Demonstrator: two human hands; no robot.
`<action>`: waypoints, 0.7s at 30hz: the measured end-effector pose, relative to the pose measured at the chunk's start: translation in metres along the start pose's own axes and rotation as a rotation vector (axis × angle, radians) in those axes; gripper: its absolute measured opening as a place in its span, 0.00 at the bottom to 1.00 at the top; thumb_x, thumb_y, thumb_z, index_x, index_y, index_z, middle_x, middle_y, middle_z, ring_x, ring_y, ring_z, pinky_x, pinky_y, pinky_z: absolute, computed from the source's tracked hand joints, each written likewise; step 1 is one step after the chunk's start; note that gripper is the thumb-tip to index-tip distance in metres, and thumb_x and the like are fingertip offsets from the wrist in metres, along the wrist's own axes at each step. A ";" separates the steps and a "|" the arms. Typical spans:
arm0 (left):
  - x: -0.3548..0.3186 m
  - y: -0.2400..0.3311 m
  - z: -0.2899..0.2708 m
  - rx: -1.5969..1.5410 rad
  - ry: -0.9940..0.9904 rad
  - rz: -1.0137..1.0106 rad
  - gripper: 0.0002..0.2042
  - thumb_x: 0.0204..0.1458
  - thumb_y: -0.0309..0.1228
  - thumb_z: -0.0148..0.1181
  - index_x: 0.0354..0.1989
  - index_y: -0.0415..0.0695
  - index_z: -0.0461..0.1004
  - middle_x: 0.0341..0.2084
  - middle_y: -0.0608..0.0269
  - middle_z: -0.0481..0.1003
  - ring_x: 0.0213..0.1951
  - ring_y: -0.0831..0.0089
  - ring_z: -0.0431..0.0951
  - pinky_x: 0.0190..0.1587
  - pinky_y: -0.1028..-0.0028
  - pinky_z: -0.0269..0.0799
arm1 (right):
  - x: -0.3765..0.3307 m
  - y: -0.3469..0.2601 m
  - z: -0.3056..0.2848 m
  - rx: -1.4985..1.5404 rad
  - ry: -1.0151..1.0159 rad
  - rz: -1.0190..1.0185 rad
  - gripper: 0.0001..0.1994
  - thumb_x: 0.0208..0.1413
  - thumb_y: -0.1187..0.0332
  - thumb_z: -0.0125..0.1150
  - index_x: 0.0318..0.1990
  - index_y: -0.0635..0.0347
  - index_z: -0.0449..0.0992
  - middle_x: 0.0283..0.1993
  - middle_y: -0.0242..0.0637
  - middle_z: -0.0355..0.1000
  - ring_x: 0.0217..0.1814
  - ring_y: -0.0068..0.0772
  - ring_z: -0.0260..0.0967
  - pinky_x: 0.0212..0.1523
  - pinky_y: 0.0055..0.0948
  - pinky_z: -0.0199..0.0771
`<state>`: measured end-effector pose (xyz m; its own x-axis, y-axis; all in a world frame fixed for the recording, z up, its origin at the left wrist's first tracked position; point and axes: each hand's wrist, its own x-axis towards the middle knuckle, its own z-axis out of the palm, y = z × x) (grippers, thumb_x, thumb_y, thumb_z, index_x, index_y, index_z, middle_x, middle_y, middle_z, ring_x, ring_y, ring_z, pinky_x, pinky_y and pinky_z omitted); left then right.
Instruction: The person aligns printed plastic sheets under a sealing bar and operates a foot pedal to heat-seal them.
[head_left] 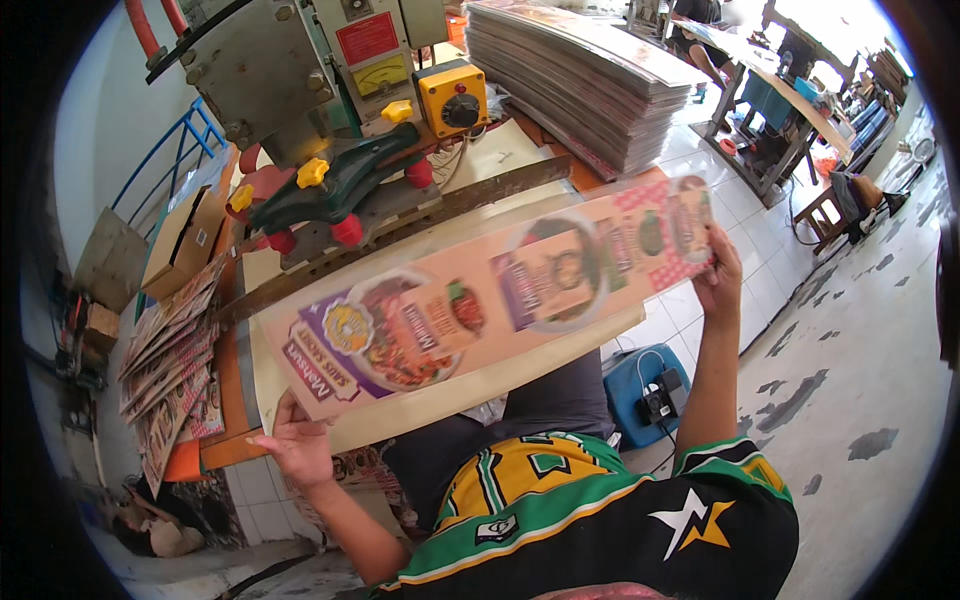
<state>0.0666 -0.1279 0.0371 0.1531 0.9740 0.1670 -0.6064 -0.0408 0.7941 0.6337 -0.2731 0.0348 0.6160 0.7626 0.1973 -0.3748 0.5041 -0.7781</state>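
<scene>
A long, stiff-looking printed sheet (pixel 490 300) with pictures of food bowls on a peach ground spans the space between my hands, slightly blurred. At its upper right end, my right hand (pixel 718 275) grips the edge, fingers partly behind it. My left hand (pixel 300 450) is at the lower left corner; its thumb sticks outward and the other fingers are partly hidden by the sheet. Beneath lies a cream-coloured work surface (pixel 590 335). Just beyond stands a press machine with a dark green clamp (pixel 340 185), yellow knobs and a long metal bar (pixel 490 190).
A tall stack of sheets (pixel 580 85) rises at the back right. Loose printed strips (pixel 175 370) and a cardboard box (pixel 185 240) lie at the left. A yellow control box (pixel 452 98) sits on the machine. A blue stool (pixel 645 395) with a black adapter is beside my right arm.
</scene>
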 end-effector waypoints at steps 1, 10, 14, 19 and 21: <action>-0.001 0.004 -0.010 0.118 -0.009 0.036 0.29 0.63 0.52 0.57 0.55 0.33 0.70 0.45 0.58 0.78 0.43 0.71 0.78 0.49 0.71 0.72 | -0.001 0.003 0.034 0.028 -0.035 0.014 0.16 0.71 0.67 0.47 0.58 0.70 0.69 0.35 0.31 0.76 0.13 0.06 0.50 0.12 0.09 0.50; -0.004 0.030 -0.077 0.412 0.170 0.059 0.12 0.63 0.31 0.60 0.49 0.38 0.70 0.41 0.65 0.78 0.41 0.81 0.77 0.45 0.79 0.72 | 0.005 0.012 0.068 -0.370 -0.400 0.149 0.23 0.62 0.66 0.60 0.59 0.73 0.69 0.46 0.39 0.78 0.44 0.21 0.77 0.45 0.22 0.77; -0.010 0.037 -0.085 0.405 0.139 0.031 0.10 0.63 0.30 0.60 0.47 0.38 0.70 0.41 0.64 0.78 0.41 0.80 0.77 0.46 0.78 0.73 | 0.009 0.007 0.094 -0.318 -0.446 0.183 0.23 0.60 0.68 0.59 0.61 0.72 0.69 0.51 0.41 0.77 0.49 0.23 0.77 0.51 0.25 0.76; -0.012 0.038 -0.110 0.387 0.124 0.006 0.10 0.62 0.31 0.60 0.45 0.38 0.70 0.41 0.62 0.78 0.41 0.78 0.78 0.48 0.76 0.73 | 0.017 0.009 0.110 -0.233 -0.469 0.232 0.24 0.57 0.68 0.58 0.61 0.69 0.69 0.52 0.44 0.77 0.51 0.24 0.77 0.53 0.25 0.77; -0.010 0.040 -0.098 0.387 0.107 -0.008 0.10 0.62 0.30 0.60 0.46 0.38 0.70 0.42 0.61 0.78 0.42 0.77 0.78 0.48 0.76 0.73 | 0.022 0.011 0.112 -0.200 -0.501 0.235 0.23 0.56 0.67 0.57 0.59 0.68 0.70 0.52 0.45 0.77 0.52 0.26 0.77 0.54 0.26 0.77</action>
<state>-0.0353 -0.1175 0.0095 0.0625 0.9915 0.1144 -0.2639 -0.0941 0.9600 0.5654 -0.2059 0.0973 0.1116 0.9677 0.2262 -0.2937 0.2495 -0.9228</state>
